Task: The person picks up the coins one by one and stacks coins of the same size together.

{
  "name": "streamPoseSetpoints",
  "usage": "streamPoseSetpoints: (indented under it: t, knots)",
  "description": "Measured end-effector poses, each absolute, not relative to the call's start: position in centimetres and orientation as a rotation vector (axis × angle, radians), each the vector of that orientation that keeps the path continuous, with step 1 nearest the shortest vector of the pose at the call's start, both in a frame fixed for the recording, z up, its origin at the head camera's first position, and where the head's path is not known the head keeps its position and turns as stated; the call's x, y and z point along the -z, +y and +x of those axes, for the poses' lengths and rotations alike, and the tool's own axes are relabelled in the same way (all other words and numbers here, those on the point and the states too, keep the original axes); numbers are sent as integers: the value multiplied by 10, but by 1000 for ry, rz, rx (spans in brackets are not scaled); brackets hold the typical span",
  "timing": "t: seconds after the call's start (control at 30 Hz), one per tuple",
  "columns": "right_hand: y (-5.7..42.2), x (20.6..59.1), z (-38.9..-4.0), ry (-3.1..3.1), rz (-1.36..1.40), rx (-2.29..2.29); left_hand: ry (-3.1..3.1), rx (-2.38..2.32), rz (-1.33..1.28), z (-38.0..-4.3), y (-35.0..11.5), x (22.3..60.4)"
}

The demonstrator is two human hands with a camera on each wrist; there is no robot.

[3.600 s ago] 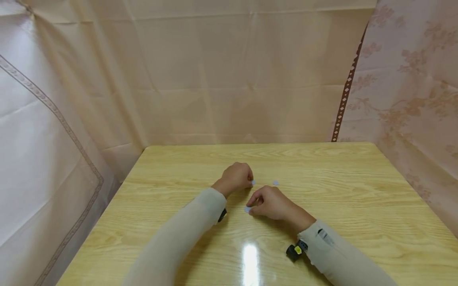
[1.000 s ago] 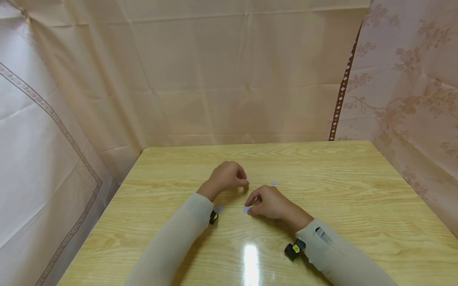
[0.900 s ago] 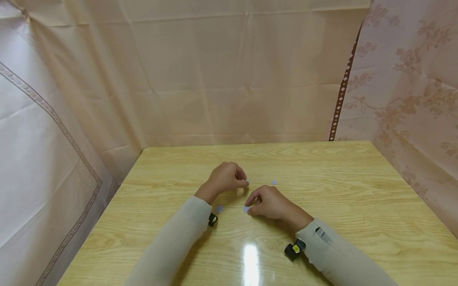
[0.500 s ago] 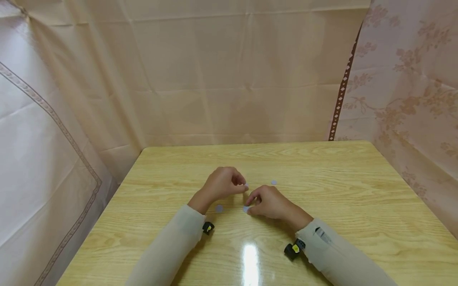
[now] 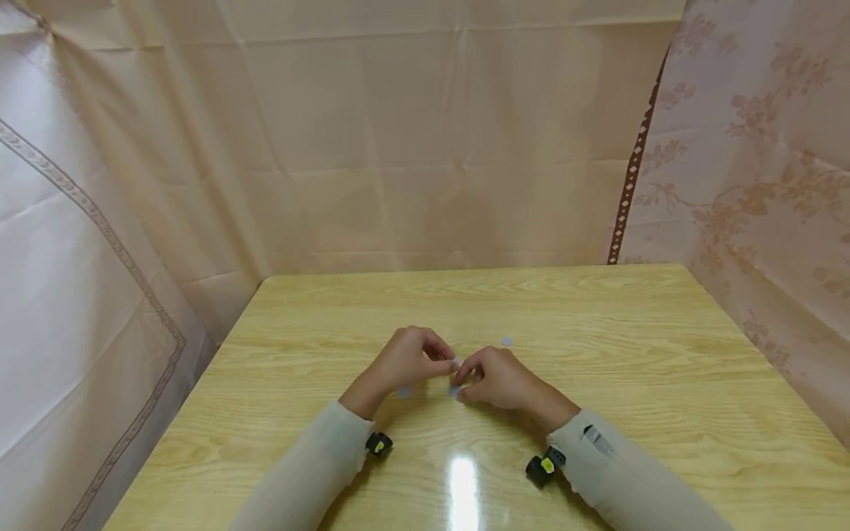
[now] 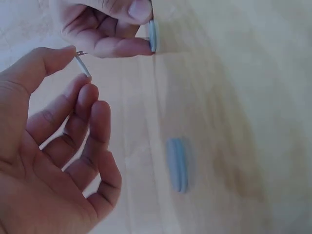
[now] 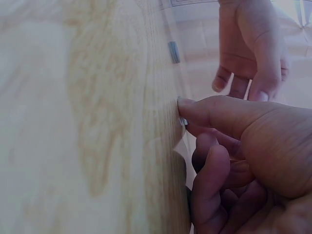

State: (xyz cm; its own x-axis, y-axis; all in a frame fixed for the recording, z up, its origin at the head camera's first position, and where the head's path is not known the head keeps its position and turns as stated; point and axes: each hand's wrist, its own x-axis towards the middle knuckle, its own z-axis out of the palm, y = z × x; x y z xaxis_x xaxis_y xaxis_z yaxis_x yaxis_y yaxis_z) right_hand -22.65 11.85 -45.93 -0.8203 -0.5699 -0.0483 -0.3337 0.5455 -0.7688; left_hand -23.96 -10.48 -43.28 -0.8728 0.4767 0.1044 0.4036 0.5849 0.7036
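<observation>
My left hand (image 5: 408,360) pinches a thin pale disc (image 6: 83,67) between thumb and fingertip, above the table; a tiny metallic bit shows at the disc's edge in the left wrist view. Close in front of it, my right hand (image 5: 501,377) grips a small light-blue round piece (image 6: 153,36) by its edge, low at the tabletop. The left fingertips nearly meet the right ones in the head view. Another light-blue round piece (image 6: 177,165), layered along its side, lies on the table beside my left wrist.
One more small pale round piece (image 5: 507,341) lies on the wood-grain table (image 5: 598,332), beyond my right hand. Cameras (image 5: 379,445) are strapped to both wrists. Cloth curtains (image 5: 425,147) hang behind and on both sides of the table.
My left hand has come back toward me with the pale disc, down to the right fingertips. The round piece by my left wrist, first hidden, came into view. My right hand stays put.
</observation>
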Motion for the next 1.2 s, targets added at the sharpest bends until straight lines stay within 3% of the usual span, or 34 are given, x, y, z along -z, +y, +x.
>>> streamPoseSetpoints:
  t: [0.43, 1.2]
  knots:
    - [117, 458, -226, 2519, -703, 1138, 2657, -1030, 602, -226, -104, 433]
    - [119, 458, -226, 2496, -712, 1152, 2689, -842, 554, -225, -96, 440]
